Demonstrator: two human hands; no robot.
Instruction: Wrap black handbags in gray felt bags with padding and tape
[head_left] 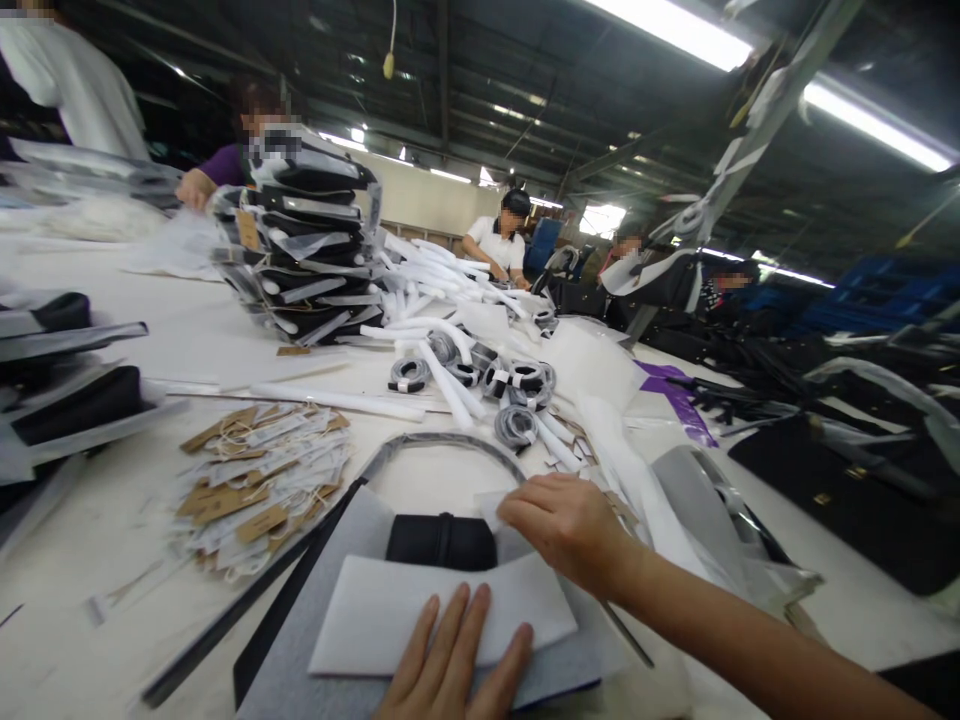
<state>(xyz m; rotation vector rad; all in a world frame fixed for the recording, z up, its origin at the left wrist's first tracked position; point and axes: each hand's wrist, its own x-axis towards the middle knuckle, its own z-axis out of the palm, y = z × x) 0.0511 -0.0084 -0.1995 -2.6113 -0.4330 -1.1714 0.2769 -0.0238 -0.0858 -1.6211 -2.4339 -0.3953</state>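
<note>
My left hand [450, 655] lies flat with fingers spread on a white foam sheet [375, 615] that covers the near part of a small black pouch [441, 541]. The pouch rests on a grey felt-like sheet [300, 670]. My right hand [566, 525] reaches in from the right, fingers curled, pinching the far edge of a white sheet beside the pouch. A grey strap [442, 445] curves around behind the pouch.
A pile of brown and white paper tags [259, 480] lies to the left. Rolled grey straps [517, 425] and white foam tubes [450, 385] sit behind. A tall stack of bagged black items [307, 250] stands further back. Other people work across the white table [97, 540].
</note>
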